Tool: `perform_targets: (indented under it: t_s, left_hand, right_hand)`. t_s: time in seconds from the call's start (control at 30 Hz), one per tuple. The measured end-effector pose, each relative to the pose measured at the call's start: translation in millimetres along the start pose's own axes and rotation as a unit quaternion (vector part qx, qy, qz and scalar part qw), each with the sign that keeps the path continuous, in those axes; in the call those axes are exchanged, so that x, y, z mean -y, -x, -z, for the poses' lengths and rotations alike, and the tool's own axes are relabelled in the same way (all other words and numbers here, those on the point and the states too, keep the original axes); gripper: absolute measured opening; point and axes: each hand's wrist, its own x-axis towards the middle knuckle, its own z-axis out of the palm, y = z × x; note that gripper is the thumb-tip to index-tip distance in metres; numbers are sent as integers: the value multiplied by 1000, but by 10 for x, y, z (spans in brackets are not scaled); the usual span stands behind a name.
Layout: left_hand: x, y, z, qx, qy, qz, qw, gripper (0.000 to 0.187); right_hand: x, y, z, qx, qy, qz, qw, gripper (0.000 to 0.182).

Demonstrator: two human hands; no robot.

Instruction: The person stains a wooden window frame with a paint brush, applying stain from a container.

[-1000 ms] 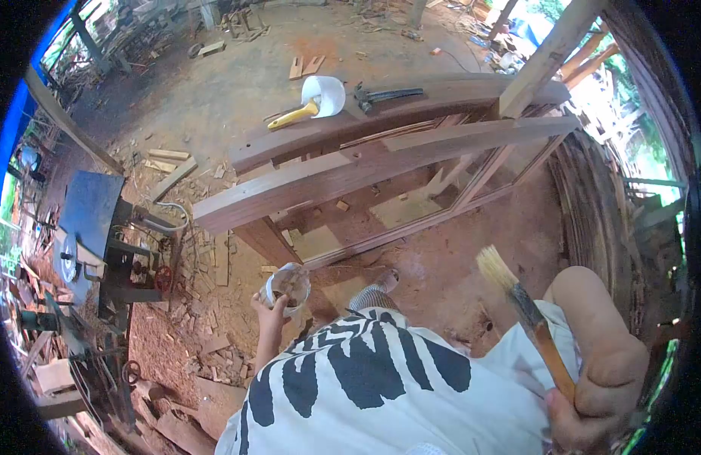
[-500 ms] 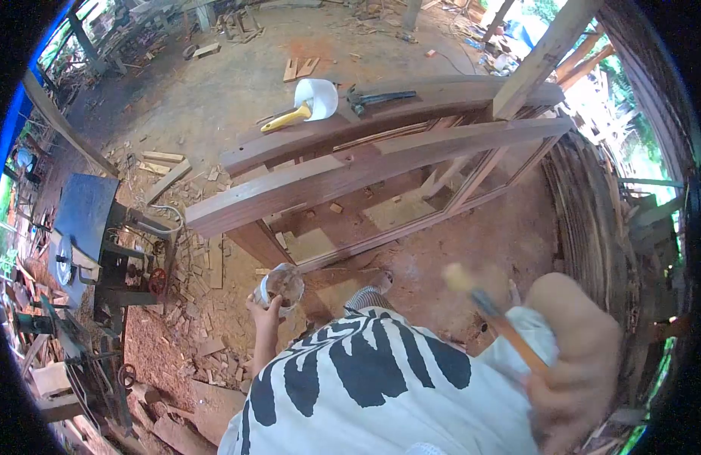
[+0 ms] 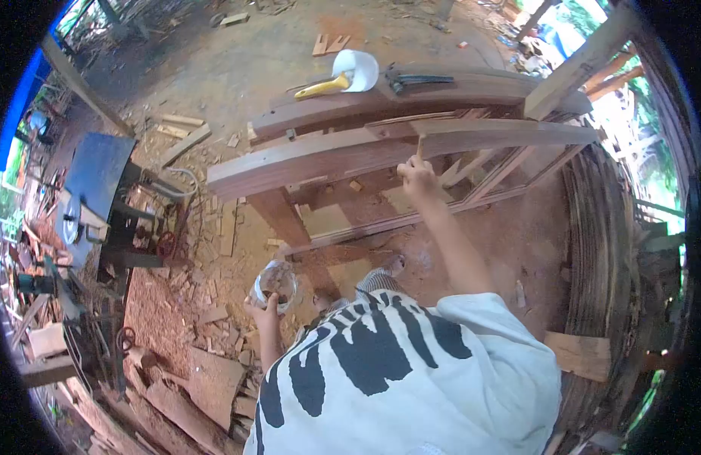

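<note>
My left hand (image 3: 264, 305) is wrapped round a clear plastic tub (image 3: 282, 287) that shows brownish contents, low on my left side. My right arm reaches forward, and the closed fingers of my right hand (image 3: 419, 180) grip a paintbrush (image 3: 420, 145). Only a narrow tan part of the brush shows above the fist, right at the front beam of a wooden frame (image 3: 312, 155). This frame of reddish-brown timber stands across the space before me, with thinner rails below the beam.
Behind the front beam lies a second beam (image 3: 282, 120). On it rest a white container (image 3: 361, 70), a yellow-handled brush (image 3: 320, 88) and a hammer (image 3: 419, 79). A machine with a dark table (image 3: 100, 171) stands left. Wood offcuts litter the floor; stacked boards (image 3: 597, 250) line the right.
My right hand has swung from low beside my right thigh up and forward to the front beam, carrying the brush. My left hand keeps hold of the tub. The view has shifted slightly.
</note>
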Motion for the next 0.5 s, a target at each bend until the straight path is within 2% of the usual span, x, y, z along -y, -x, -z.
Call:
perform_targets:
  t_s: [0.03,0.1,0.13,0.2,0.23,0.3,0.37,0.4,0.43,0.47,0.5]
  left_hand:
    - [100,-14,64,-22,16,-17,999,81]
    - [186,-15,151,-33,-11,-11,999,82]
    - [216,3,162,-37,-31,-23,999,82]
    - [253,43,192,-46,-52,-31,997,83]
    - [246,50,198,-42,-41,-32,998,83]
    - [156,94,195,-47,-30,-29,998,84]
    - [-6,232,200,-48,0,15,999,86]
    - [364,26,254,-42,9,-2,999,88]
    - [414,23,264,-47,10,1,999,88]
    - [454,1,274,-37,2,-6,999,88]
    - [498,-11,294,-27,-5,-13,1000,88]
  right_hand:
    - [56,16,-128,6,-5,3,1000,16]
    - [258,-28,-377,45,-193,163,967,5]
    - [413,-37,-428,48,-194,165,966,5]
    - [720,-28,-466,-7,-299,268,916,5]
    - [800,-25,-429,-2,-304,271,913,5]
    - [973,-33,-370,-13,-110,75,991,8]
    - [1037,-57,-456,10,-98,73,992,11]
    - [1054,-74,-521,26,-270,135,953,12]
    - [1107,-104,-528,40,-432,192,880,14]
    - [1168,-128,-532,44,-435,195,878,14]
    - [1235,-155,-538,-59,-370,199,906,13]
